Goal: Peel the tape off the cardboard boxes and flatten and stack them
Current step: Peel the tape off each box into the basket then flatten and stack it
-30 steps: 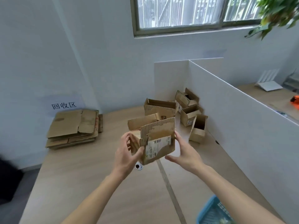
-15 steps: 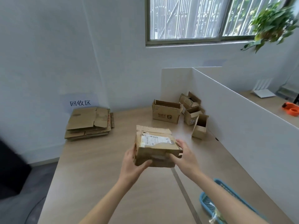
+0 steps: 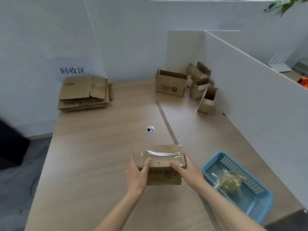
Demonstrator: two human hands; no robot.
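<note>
A stack of flattened boxes (image 3: 84, 94) lies at the far left of the wooden desk (image 3: 100, 147); near the middle, a person's left hand (image 3: 137, 175) and right hand (image 3: 186, 170) grip opposite ends of a closed brown cardboard box (image 3: 162, 161), shiny clear tape (image 3: 160, 154) across its top; open boxes (image 3: 186, 85) stand far right, a blue basket (image 3: 250, 202) near right

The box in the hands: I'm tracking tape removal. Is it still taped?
Still taped. Shiny clear tape runs across the top of the box, gripped by the left hand and right hand.
</note>
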